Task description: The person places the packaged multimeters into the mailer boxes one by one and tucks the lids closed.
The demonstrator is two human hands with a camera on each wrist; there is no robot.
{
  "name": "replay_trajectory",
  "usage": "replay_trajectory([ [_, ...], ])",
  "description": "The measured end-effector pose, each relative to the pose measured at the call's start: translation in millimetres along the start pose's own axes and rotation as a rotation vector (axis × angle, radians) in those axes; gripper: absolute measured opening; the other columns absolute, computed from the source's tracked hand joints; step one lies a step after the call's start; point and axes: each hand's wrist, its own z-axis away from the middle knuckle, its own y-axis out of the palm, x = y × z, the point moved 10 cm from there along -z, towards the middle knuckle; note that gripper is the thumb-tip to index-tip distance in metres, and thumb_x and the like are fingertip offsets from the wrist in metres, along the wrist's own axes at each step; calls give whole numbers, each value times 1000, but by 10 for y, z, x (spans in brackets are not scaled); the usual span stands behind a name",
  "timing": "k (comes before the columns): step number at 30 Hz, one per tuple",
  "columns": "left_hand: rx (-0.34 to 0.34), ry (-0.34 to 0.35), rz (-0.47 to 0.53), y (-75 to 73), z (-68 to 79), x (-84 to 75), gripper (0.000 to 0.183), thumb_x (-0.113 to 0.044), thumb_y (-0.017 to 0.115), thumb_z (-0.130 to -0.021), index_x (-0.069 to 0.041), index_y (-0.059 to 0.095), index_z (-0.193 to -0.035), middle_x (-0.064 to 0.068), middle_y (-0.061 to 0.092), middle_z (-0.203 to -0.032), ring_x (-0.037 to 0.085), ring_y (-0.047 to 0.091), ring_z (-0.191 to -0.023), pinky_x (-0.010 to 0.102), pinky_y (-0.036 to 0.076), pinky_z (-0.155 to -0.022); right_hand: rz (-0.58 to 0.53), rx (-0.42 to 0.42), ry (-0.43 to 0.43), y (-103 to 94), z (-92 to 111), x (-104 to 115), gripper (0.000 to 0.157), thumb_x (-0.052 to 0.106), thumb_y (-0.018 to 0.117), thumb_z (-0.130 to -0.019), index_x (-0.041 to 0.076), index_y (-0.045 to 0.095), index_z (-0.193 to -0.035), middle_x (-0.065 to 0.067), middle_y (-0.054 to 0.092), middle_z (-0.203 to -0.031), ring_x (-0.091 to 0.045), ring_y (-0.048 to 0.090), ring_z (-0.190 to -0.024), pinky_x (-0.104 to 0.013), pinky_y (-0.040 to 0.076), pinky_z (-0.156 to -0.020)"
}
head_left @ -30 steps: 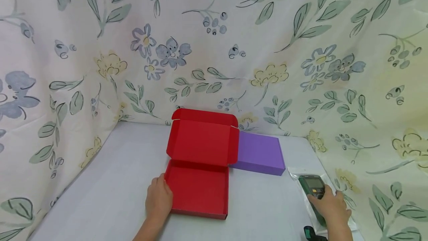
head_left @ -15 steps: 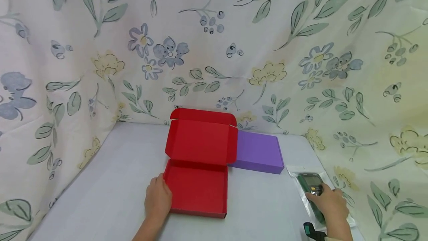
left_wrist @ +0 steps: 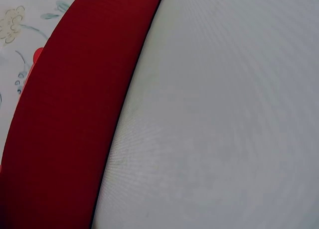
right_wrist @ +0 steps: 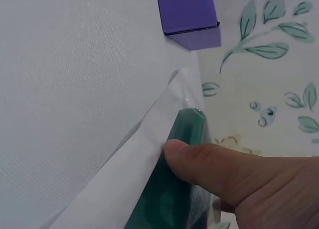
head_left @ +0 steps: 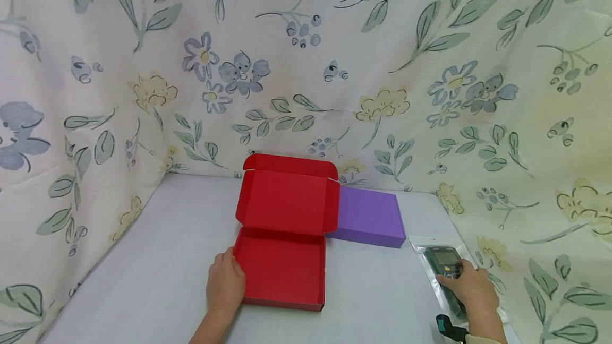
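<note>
Barely anything has moved since the earlier frame: right hand (head_left: 475,291) sits a touch differently at the wrist, black strap piece (head_left: 449,329) slightly higher in view. Boxes and left hand match as far as I can tell.

Near to far. Right hand is part-closed round the green device (head_left: 441,268): thumb on its near-left edge, other fingers over the far-right side, some hidden. Device lies flat in a clear bag (head_left: 432,241), right end of the table (head_left: 373,291), near the curtain side. No visible gap under it in the head view, so I read it as not lifted.

Left hand (head_left: 226,283) rests against the outer left wall of the red box (head_left: 282,272), fingertips at the rim. Can't tell if the fingers pinch the wall or just brace it; thumb not clear, wrist view doesn't show the hand.

My read: step in hand is getting a hold on the device. Next move calls for a firm squeeze through the slick bag before any lift, left hand steady on the box.

Further back: red lid (head_left: 289,203) stands folded back, its right flap in front of part of the purple box (head_left: 370,216), lid down. Floral curtain (head_left: 287,115) behind.
</note>
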Motion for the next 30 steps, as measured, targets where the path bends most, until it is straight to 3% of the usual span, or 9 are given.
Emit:
replay_trajectory([
  [10,8,-13,-1,19,-4,17,43,-7,64,-97,8,55,-136,27,61,-118,43,63,-100,57,57,-82,7,-1,2,11,-27,-18,103,56,87,-71,-9,41,-135,-44,44,-111,-49,53,-91,-53,51,-61],
  [17,13,-14,6,5,1,15,44,-7,64,-96,9,54,-136,28,61,-118,43,62,-101,57,57,-82,7,-23,-9,-19,-2,23,100,53,88,-72,-10,42,-134,-45,44,-112,-51,53,-92,-56,52,-62],
  [21,12,-13,9,-3,2,11,43,-6,63,-97,9,54,-136,28,60,-119,44,62,-102,58,57,-83,18,-29,-12,-35,35,57,105,49,89,-72,-18,36,-133,-48,41,-114,-53,53,-91,-59,54,-66],
  [25,8,-14,10,-15,9,6,41,-6,60,-98,9,55,-136,28,60,-119,45,62,-102,58,56,-84,52,6,-1,0,66,60,104,50,87,-73,-29,37,-120,-47,41,-107,-48,55,-84,-56,55,-65],
  [30,13,-20,8,-18,13,12,42,-6,61,-97,9,54,-136,28,60,-120,45,62,-103,58,56,-84,73,42,11,55,90,43,100,54,85,-74,-29,44,-112,-43,42,-101,-45,53,-81,-54,54,-65],
])
